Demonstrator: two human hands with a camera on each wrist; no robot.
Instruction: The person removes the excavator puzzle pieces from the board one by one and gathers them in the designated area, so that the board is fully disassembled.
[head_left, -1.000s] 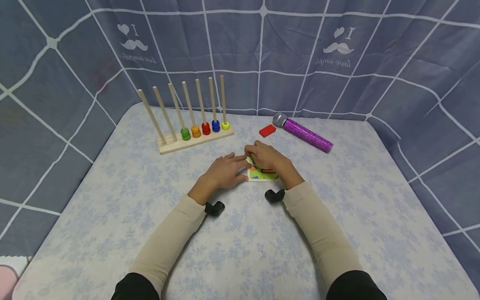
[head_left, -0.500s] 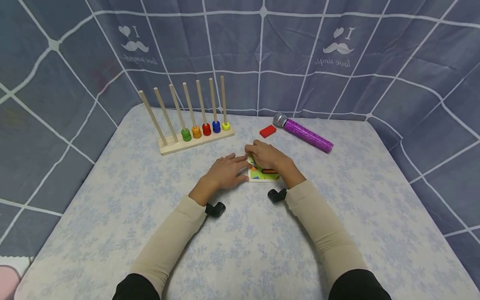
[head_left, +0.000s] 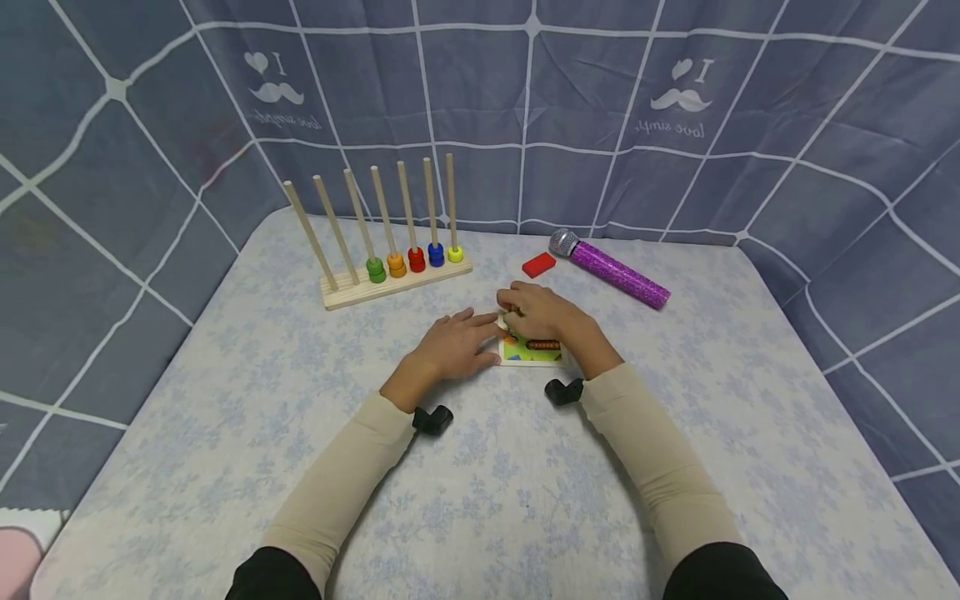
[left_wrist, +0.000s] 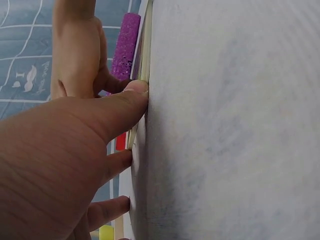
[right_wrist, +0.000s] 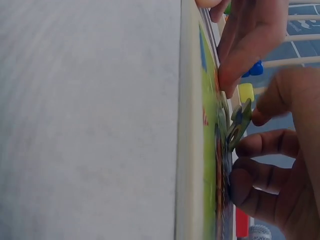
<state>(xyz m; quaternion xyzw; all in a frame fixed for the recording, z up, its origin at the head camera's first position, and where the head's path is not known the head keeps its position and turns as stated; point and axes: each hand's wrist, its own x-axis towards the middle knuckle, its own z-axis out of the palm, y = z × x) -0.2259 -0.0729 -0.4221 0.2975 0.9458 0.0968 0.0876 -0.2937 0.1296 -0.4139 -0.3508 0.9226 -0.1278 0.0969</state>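
A flat puzzle board [head_left: 531, 360] with a green picture and a pale rim lies on the table; a brown-orange caterpillar [head_left: 543, 344] shows on it. My left hand [head_left: 450, 346] rests at the board's left side, fingers spread and mostly straight. Its thumb [left_wrist: 136, 90] presses on the board's edge in the left wrist view. Over the far part of the board, my right hand [head_left: 546, 312] pinches a small greenish puzzle piece [right_wrist: 241, 125] between thumb and forefinger. That piece stands tilted up from the picture in the right wrist view. My right hand hides much of the board.
A wooden peg rack [head_left: 397, 283] with coloured rings stands at the back left. Behind the board lie a red block [head_left: 538, 265] and a purple glittery microphone [head_left: 618, 273]. A patterned grey curtain [head_left: 480, 100] borders the table at the back and sides.
My right hand has shifted slightly right, its fingers now raised a little with the piece showing between them. My left hand stays on the board's edge. The head view has shifted slightly.
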